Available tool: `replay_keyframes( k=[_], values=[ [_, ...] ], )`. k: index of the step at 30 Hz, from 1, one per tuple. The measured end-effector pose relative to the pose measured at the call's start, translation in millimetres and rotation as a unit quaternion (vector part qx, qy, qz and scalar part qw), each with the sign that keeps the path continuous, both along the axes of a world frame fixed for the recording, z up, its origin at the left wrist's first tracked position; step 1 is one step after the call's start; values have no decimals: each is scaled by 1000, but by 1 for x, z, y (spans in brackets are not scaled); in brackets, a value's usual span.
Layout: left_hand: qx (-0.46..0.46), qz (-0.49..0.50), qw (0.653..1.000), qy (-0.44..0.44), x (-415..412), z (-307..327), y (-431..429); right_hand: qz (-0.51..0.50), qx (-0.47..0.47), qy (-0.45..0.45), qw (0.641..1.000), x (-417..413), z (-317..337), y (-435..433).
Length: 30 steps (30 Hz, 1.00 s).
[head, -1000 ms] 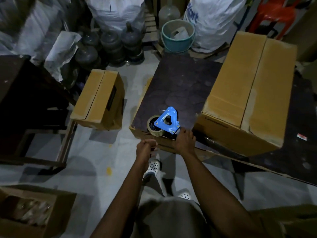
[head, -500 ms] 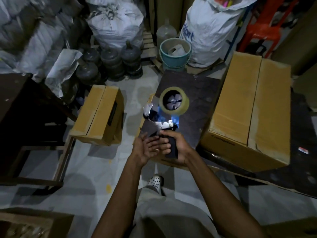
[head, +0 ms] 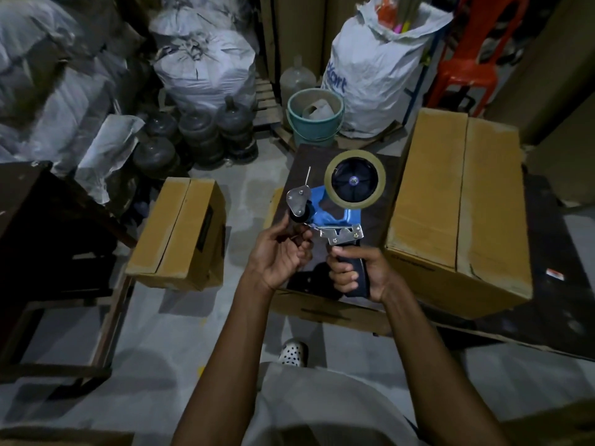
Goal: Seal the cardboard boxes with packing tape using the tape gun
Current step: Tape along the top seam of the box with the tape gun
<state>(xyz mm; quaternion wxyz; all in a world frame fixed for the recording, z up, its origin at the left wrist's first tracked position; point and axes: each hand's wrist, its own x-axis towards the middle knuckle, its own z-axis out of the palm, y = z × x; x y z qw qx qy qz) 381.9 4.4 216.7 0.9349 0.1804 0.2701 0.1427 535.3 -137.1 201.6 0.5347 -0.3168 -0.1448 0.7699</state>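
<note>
The tape gun [head: 335, 214], held up at frame centre, looks light and rigid, with a toothed metal edge near the front (best kept clear of), so its dark handle is the place to grip. The right hand [head: 354, 272] has its fingers wrapped round that handle. The left hand [head: 280, 252] sits palm-up just left, fingers loosely curled by the front roller; whether they pinch tape I cannot tell.

Glossy blue metal tape gun [head: 335, 214]; matt cardboard box [head: 457, 201].
</note>
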Motion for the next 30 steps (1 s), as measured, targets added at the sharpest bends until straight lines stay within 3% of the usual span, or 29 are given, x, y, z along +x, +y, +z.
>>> replay_keyframes(
  k=[8,14,18,24,27,30],
  values=[
    [-28,-35,999,-29,22,5,-13,0,7,-85,996,25,16,-32],
    [-17,-169,985,-32,45,13,-13,-60,24,-130,989,41,31,-67],
    [45,-242,969,24,63,27,-15,-94,34,-160,982,49,42,-91],
    [280,-380,862,185,105,77,-12,-148,17,-229,962,66,53,-132],
    [366,-425,802,203,134,94,-16,-177,28,-263,948,72,61,-148],
    [404,-449,766,220,160,106,-25,-207,44,-321,923,78,68,-161]
  ],
)
